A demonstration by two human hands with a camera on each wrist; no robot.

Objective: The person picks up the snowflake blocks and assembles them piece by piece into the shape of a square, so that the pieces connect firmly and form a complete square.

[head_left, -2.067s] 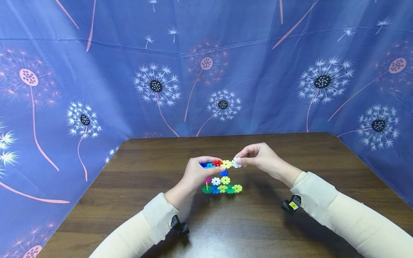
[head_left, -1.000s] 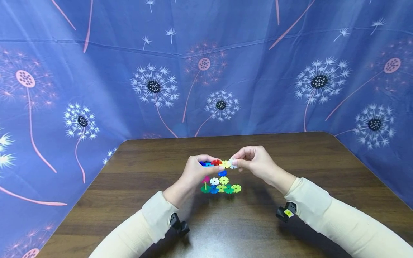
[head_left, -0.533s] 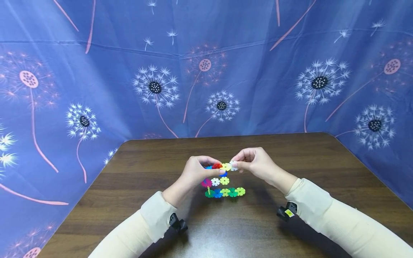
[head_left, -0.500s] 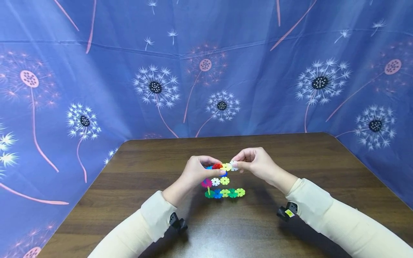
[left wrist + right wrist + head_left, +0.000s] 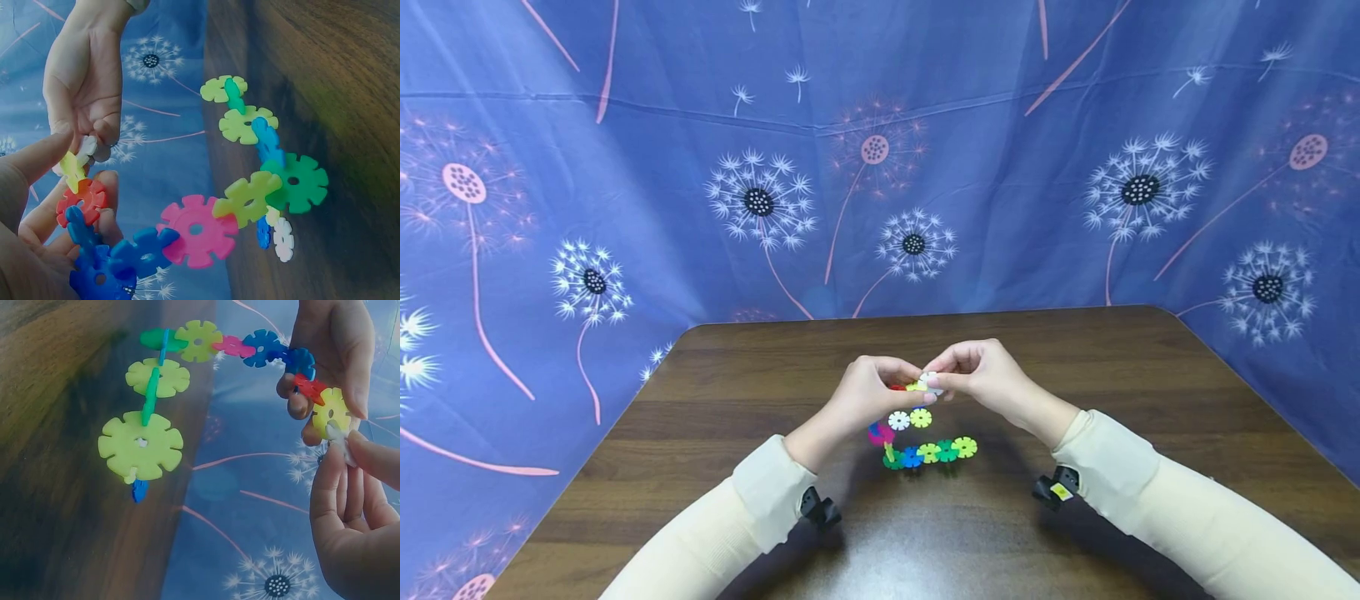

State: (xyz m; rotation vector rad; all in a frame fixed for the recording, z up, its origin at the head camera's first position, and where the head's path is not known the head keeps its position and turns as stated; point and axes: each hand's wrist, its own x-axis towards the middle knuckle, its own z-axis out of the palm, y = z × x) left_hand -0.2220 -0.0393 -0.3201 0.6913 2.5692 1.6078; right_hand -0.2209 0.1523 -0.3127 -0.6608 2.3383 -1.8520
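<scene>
A chain of plastic snowflake discs (image 5: 925,450) hangs from both hands above the brown table (image 5: 1075,358). My left hand (image 5: 912,387) grips its top end, where blue discs (image 5: 100,269), a red disc (image 5: 83,201) and a yellow disc (image 5: 331,412) join. My right hand (image 5: 940,377) pinches a white disc (image 5: 340,440) against that yellow disc. Below hang a pink disc (image 5: 197,230), lime discs (image 5: 140,447) and green discs (image 5: 299,181). I cannot tell whether the lowest discs touch the table.
Blue cloth printed with dandelions (image 5: 880,167) walls the table at the back and on both sides. The table's far edge (image 5: 925,317) runs just beyond the hands. Cream sleeves cover both forearms, each with a small black wrist camera (image 5: 818,508).
The hands have drawn closer together, so the white disc now sits tight against the yellow one. The hanging lower row has dropped a little and swung to the right.
</scene>
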